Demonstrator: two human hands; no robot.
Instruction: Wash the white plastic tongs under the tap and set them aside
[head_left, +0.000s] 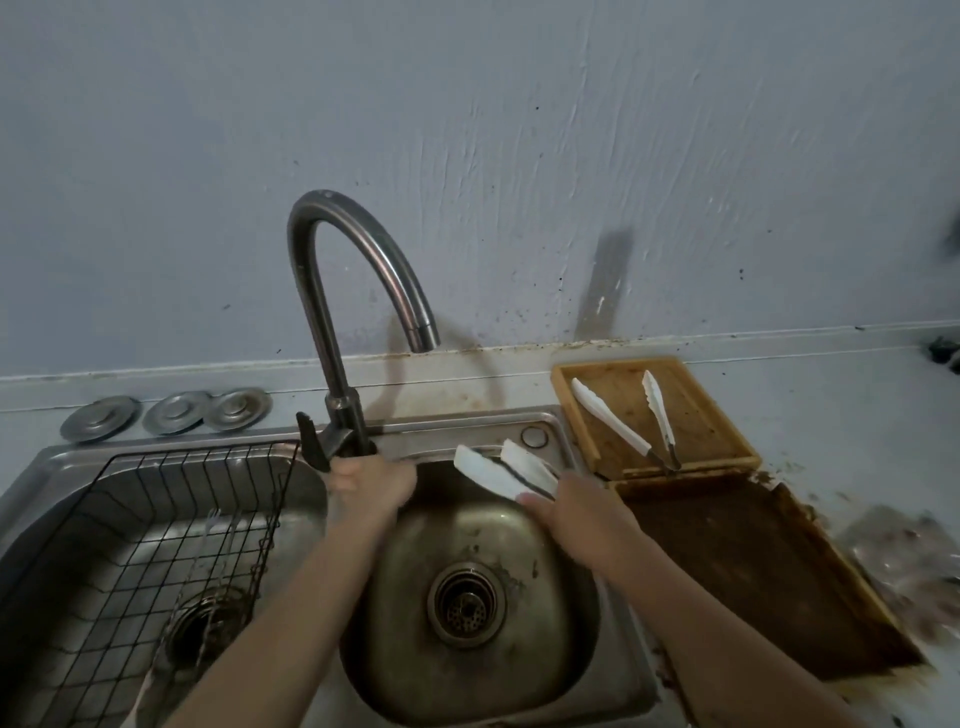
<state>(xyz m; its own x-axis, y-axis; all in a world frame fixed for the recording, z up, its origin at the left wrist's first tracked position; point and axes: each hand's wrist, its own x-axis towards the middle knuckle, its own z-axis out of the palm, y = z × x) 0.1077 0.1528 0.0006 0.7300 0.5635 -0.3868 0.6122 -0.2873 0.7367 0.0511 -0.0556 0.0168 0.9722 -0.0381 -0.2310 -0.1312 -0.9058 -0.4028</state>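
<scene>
White tongs (506, 470) gripped in right hand (576, 512) over sink (540, 670), beneath dry tap (363, 270). Left hand (363, 480) closed on lever. Washing not yet begun; water needed next.

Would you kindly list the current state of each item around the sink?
Tap: no water running.
Left hand: on the tap handle.
Right hand: gripping white tongs, their arms spread, over the basin.
Second tongs: lying on the wooden tray.
Right basin: drain unplugged.
</scene>
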